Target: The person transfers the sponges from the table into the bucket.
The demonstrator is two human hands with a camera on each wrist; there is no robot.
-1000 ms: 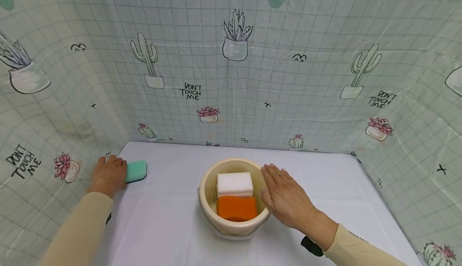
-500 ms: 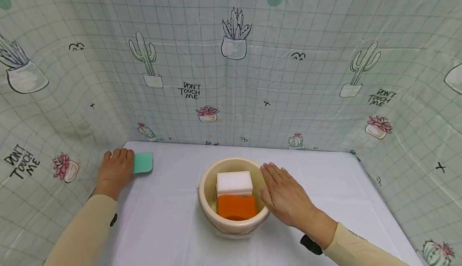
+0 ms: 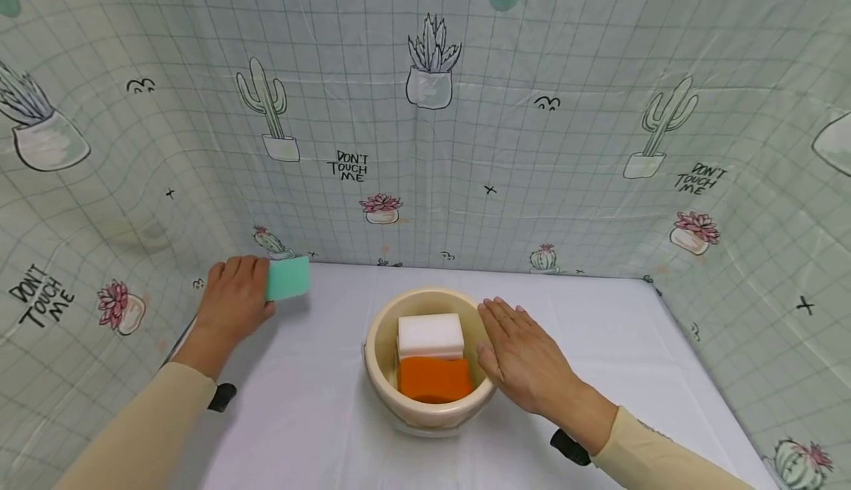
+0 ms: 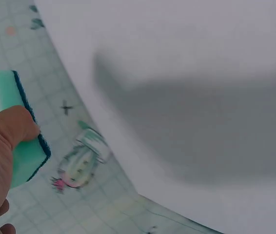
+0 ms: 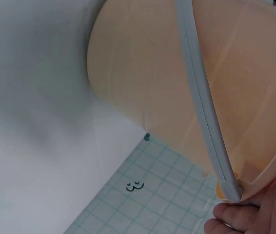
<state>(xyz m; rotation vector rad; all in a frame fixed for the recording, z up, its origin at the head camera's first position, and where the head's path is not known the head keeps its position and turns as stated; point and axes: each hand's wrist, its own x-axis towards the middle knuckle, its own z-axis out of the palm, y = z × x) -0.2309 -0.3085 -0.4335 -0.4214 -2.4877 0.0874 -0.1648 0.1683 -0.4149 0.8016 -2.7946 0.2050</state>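
Observation:
My left hand [image 3: 236,294] holds a green sponge [image 3: 288,278] at the table's far left corner. The left wrist view shows the thumb pressed against the dark scouring layer of that sponge [image 4: 26,163]. A shadow lies beneath it on the white cloth. My right hand [image 3: 528,357] lies with straight fingers along the right rim of a cream bucket [image 3: 432,417]. In the right wrist view, its fingertips [image 5: 233,214] are right by the joint of the bucket's grey handle [image 5: 204,102]. Inside the bucket are a white block [image 3: 431,335] and an orange sponge [image 3: 435,379].
The bucket stands mid-table on a white cloth [image 3: 299,416]. A grid-patterned curtain with printed cacti [image 3: 465,143] encloses the table at the back and both sides. Black wrist straps [image 3: 569,447] show below the sleeves.
My left hand has lifted the green sponge and carried it to the right and away from me. The right hand, the bucket and its contents have stayed in place.

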